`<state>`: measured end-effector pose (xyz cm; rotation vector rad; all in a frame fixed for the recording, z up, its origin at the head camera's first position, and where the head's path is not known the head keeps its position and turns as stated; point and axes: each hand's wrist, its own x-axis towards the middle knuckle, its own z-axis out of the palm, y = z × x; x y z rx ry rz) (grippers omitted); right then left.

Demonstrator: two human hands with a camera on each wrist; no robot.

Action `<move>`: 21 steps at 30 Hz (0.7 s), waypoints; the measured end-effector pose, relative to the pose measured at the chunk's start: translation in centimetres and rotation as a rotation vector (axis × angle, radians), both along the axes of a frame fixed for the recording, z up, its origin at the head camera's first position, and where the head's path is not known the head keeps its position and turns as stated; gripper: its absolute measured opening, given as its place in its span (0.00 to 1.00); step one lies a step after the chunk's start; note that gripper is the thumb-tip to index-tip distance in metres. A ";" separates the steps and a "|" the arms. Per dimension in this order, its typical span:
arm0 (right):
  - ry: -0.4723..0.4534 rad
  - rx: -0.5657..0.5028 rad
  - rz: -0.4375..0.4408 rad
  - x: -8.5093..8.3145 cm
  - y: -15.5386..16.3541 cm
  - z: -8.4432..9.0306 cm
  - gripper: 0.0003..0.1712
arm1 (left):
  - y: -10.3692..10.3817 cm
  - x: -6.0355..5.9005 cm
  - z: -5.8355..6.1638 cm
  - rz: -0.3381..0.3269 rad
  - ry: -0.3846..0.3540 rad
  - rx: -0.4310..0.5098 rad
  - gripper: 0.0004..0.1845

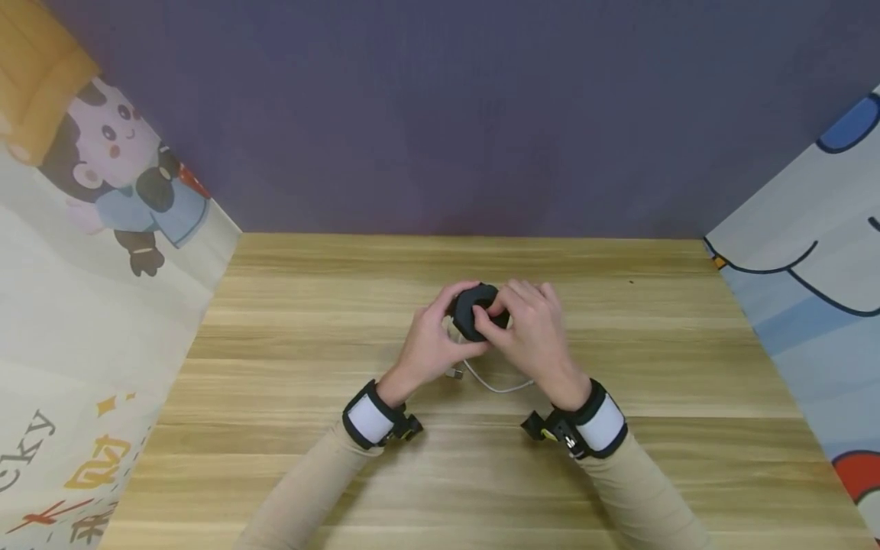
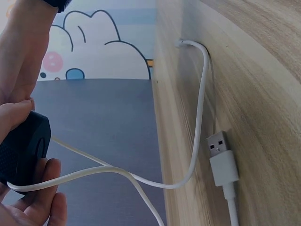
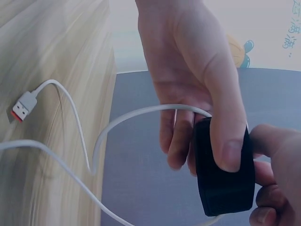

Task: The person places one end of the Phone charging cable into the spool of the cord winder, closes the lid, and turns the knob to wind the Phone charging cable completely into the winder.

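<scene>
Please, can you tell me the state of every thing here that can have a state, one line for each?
Black round case: held above the table by both hands, cable coming out of it.
White cable: loose, partly lying on the wooden table.
USB plug: unplugged, lying on the table.
Left hand: grip closed round the case.
Right hand: grip closed round the case.

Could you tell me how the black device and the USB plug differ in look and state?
The black device is dark, rounded and held above the table by both hands; the USB plug is white with a metal tip and lies untouched on the table. A white cable runs from the plug towards the device.
</scene>
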<state>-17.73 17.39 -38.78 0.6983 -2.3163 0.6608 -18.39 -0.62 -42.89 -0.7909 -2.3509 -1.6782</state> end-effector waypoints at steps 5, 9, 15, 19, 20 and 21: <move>0.018 -0.026 -0.032 0.1 -0.3 -0.2 0.15 | 0.0 0.1 0.0 0.006 0.005 0.004 0.42; 0.038 -0.055 -0.045 0.1 -0.6 -0.5 0.15 | 0.0 0.1 -0.1 0.018 0.014 0.006 0.43; 0.050 -0.110 -0.056 0.1 -1.0 -0.7 0.15 | 0.1 0.0 -0.1 0.027 0.043 0.009 0.42; 0.047 -0.142 -0.065 0.2 -1.2 -0.8 0.15 | 0.2 0.0 -0.1 0.044 0.060 0.003 0.42; 0.046 -0.149 -0.067 0.3 -1.2 -0.9 0.15 | 0.2 0.0 -0.1 0.048 0.063 0.000 0.42; 0.045 -0.156 -0.068 0.3 -1.2 -0.9 0.15 | 0.2 0.1 -0.2 0.051 0.065 -0.003 0.42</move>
